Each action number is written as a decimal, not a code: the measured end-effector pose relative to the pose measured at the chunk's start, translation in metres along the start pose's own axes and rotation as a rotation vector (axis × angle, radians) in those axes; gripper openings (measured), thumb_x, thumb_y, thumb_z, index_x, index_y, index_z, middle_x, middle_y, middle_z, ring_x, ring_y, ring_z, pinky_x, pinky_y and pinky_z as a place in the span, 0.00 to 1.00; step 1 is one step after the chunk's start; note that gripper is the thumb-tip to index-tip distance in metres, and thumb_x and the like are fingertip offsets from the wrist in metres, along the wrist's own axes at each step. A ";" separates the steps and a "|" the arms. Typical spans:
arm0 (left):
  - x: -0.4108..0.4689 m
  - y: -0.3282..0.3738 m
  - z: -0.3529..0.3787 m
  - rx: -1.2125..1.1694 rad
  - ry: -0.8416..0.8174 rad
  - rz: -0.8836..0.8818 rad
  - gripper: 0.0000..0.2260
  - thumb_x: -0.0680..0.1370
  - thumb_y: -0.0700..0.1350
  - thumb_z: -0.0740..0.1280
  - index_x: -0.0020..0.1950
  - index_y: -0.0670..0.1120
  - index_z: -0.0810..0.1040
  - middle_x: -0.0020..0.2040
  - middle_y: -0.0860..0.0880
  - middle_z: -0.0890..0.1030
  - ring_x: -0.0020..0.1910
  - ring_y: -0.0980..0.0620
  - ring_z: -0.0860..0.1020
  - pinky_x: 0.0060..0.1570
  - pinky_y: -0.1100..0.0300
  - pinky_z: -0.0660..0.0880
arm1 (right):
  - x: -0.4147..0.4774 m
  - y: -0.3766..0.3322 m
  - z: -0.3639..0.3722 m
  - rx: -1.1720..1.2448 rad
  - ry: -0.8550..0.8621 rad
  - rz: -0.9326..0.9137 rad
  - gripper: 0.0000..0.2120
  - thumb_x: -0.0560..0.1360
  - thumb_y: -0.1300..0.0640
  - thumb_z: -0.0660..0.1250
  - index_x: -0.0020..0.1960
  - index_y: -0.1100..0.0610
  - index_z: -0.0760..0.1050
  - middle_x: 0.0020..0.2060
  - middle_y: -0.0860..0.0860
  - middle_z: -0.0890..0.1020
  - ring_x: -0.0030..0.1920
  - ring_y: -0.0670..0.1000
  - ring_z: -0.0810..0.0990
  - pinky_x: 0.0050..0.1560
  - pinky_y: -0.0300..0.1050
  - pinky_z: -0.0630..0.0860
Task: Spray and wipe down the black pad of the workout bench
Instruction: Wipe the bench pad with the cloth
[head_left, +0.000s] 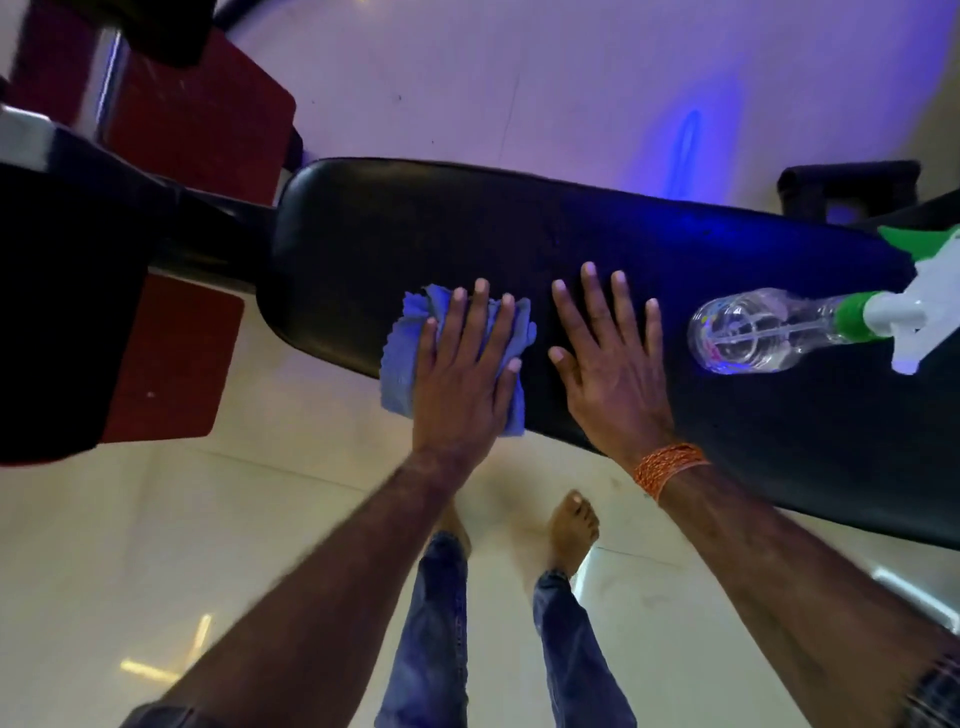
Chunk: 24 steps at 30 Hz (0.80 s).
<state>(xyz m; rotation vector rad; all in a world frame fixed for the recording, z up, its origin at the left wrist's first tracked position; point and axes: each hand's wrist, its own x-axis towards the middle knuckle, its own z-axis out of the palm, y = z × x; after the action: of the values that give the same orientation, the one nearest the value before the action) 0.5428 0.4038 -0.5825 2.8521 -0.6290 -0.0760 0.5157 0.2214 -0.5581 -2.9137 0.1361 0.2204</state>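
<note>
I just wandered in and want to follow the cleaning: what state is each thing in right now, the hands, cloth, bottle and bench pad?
Left hand: open, fingers spread, pressing flat on the cloth.
Right hand: open, flat on the bare pad beside the cloth.
Blue cloth: rumpled, on the pad under the left hand.
Spray bottle: lying on its side on the pad, untouched.
Black pad: carrying both hands, cloth and bottle.
</note>
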 end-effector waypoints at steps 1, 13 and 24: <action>-0.012 0.006 0.001 -0.007 -0.025 0.048 0.26 0.87 0.53 0.52 0.85 0.49 0.57 0.85 0.46 0.56 0.84 0.46 0.53 0.81 0.44 0.53 | -0.005 0.002 -0.001 -0.001 -0.004 -0.015 0.30 0.84 0.45 0.52 0.85 0.48 0.52 0.85 0.52 0.50 0.84 0.58 0.48 0.81 0.67 0.49; -0.013 0.039 0.009 -0.015 0.049 -0.068 0.26 0.86 0.55 0.50 0.84 0.51 0.59 0.85 0.47 0.58 0.84 0.46 0.55 0.80 0.41 0.54 | -0.023 0.030 -0.002 0.000 -0.002 -0.055 0.31 0.83 0.45 0.53 0.84 0.48 0.53 0.85 0.52 0.52 0.84 0.58 0.50 0.80 0.67 0.51; 0.038 0.026 0.003 0.086 0.039 0.047 0.26 0.86 0.58 0.49 0.85 0.55 0.57 0.85 0.48 0.57 0.84 0.45 0.55 0.79 0.38 0.56 | -0.021 0.024 0.002 0.081 0.065 0.027 0.31 0.83 0.47 0.52 0.84 0.54 0.55 0.84 0.54 0.54 0.84 0.58 0.52 0.81 0.63 0.52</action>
<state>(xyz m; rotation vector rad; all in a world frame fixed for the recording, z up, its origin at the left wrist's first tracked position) 0.5656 0.3639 -0.5801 2.9113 -0.7070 0.0152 0.4923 0.1998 -0.5617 -2.8403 0.1908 0.1219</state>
